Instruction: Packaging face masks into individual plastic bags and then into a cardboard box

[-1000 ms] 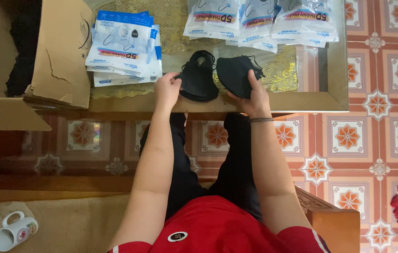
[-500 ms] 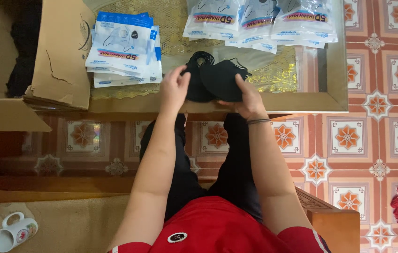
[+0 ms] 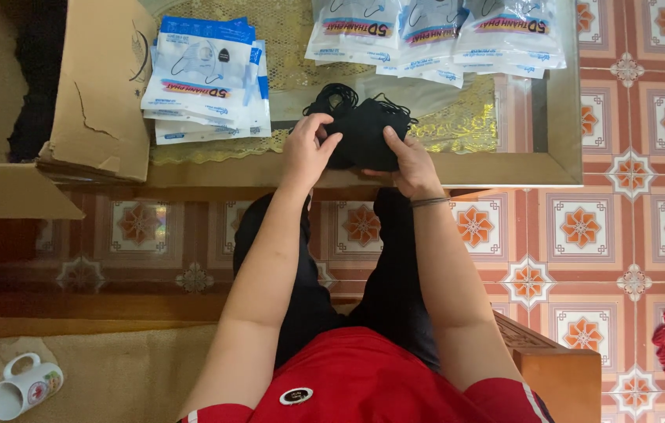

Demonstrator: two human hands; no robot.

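Holding a stack of black masks between both hands, you have it just above the near edge of the glass table. Your left hand pinches the stack's left side, thumb and fingers closed on the fabric. Your right hand cups the right side from below, thumb pressed on top, a thin band on that wrist. Black ear loops stick up in a tangle at the far side of the stack.

To the left, a pile of white and blue packets lies on the table, touching the flap of an open cardboard box. Across the table's far side, more packets overlap in a row. A gold lace mat shows under the glass. Down by your left elbow, a white mug lies on its side on the bench.
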